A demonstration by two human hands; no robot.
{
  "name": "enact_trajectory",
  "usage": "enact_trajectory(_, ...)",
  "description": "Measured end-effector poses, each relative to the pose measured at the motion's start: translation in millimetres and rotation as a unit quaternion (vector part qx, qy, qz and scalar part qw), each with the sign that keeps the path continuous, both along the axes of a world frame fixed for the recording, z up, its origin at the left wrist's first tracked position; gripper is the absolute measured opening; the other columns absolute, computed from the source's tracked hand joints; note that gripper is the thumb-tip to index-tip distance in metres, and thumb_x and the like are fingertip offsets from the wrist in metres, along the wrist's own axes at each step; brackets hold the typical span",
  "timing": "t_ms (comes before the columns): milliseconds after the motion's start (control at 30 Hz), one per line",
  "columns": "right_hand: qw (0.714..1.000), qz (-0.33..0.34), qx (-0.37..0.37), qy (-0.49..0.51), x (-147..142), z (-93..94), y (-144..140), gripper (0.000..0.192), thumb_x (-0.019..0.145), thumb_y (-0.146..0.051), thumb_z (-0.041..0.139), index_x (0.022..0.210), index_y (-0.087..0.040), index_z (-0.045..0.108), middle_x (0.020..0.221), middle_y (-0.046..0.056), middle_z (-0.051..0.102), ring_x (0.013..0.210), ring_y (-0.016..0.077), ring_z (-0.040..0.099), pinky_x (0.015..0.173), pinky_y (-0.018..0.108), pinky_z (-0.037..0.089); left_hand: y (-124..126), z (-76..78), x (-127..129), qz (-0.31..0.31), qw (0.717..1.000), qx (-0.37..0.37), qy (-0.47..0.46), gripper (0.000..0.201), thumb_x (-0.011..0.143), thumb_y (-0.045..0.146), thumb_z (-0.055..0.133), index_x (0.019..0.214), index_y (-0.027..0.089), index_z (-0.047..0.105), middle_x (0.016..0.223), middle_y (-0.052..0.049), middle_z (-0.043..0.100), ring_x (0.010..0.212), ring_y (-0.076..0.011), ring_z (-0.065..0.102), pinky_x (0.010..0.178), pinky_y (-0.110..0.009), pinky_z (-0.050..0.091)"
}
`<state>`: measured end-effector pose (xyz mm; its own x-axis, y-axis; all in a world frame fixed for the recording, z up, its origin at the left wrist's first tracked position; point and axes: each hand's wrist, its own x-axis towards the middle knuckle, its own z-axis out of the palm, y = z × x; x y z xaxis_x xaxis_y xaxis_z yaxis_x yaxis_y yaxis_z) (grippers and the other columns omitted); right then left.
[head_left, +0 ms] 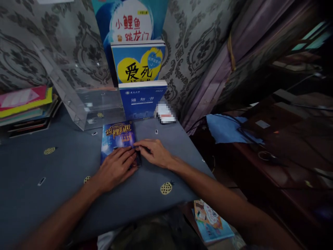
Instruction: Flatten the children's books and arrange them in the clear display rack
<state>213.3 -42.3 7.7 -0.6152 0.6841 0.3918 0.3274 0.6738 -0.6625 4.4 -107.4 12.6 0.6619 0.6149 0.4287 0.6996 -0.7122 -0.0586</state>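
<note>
Glossy paper cover on the book [118, 140]; matt grey cloth over the surface [62, 180]; clear smooth plastic stand [85, 104] at eleven o'clock.

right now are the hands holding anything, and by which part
Nothing is lifted. The left hand lies flat on the lower cover of the book; the right hand touches its lower right corner.

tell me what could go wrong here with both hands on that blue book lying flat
The left hand and right hand press on the flat book; sliding it may bunch the grey cloth. Pushed back, it could knock the upright books standing just behind.
</note>
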Motion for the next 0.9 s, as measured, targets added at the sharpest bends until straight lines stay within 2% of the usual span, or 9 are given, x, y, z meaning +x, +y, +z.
enact_trajectory(267, 0.999, 0.011, -0.049, -0.008, 1.6, 2.6, -3.5, 0.027, 0.095, -0.018, 0.049, 0.109, -0.017, 0.073, 0.076, 0.000, 0.074, 0.063, 0.0112, 0.064, 0.064, 0.022, 0.048, 0.3, -1.6, -3.5, -0.003, 0.999, -0.048, -0.016, 0.030, 0.100, 0.035, 0.055, 0.117, 0.014, 0.069, 0.118, -0.013, 0.073, 0.119, -0.0274, 0.066, 0.096, -0.044, 0.057)
enact_trajectory(500, 0.998, 0.021, -0.061, 0.005, 2.0, 3.2, -4.2, 0.028, 0.094, -0.019, 0.049, 0.107, -0.017, 0.073, 0.074, 0.000, 0.073, 0.062, 0.0114, 0.064, 0.065, 0.022, 0.047, -1.1, -0.1, -3.2, 0.003, 0.999, -0.044, -0.012, 0.029, 0.101, 0.035, 0.052, 0.112, 0.015, 0.071, 0.116, -0.012, 0.075, 0.119, -0.0265, 0.066, 0.097, -0.042, 0.058)
enact_trajectory(633, 0.998, 0.023, -0.062, 0.007, 2.3, 4.9, -5.1, 0.028, 0.093, -0.019, 0.048, 0.106, -0.017, 0.073, 0.075, 0.000, 0.073, 0.064, 0.0114, 0.064, 0.065, 0.022, 0.048, -1.4, 0.3, -3.1, 0.000, 0.997, -0.068, -0.020, 0.028, 0.101, 0.033, 0.052, 0.115, 0.016, 0.070, 0.118, -0.012, 0.074, 0.121, -0.0272, 0.065, 0.100, -0.044, 0.056)
enact_trajectory(900, 0.999, 0.032, -0.038, 0.008, 2.1, 4.8, -5.3, 0.026, 0.094, -0.018, 0.048, 0.104, -0.017, 0.072, 0.074, -0.001, 0.072, 0.060, 0.0098, 0.060, 0.061, 0.021, 0.046, -1.3, 1.6, -1.8, 0.000, 0.997, -0.070, -0.022, 0.030, 0.102, 0.032, 0.049, 0.115, 0.016, 0.071, 0.116, -0.011, 0.075, 0.119, -0.0269, 0.066, 0.099, -0.045, 0.057)
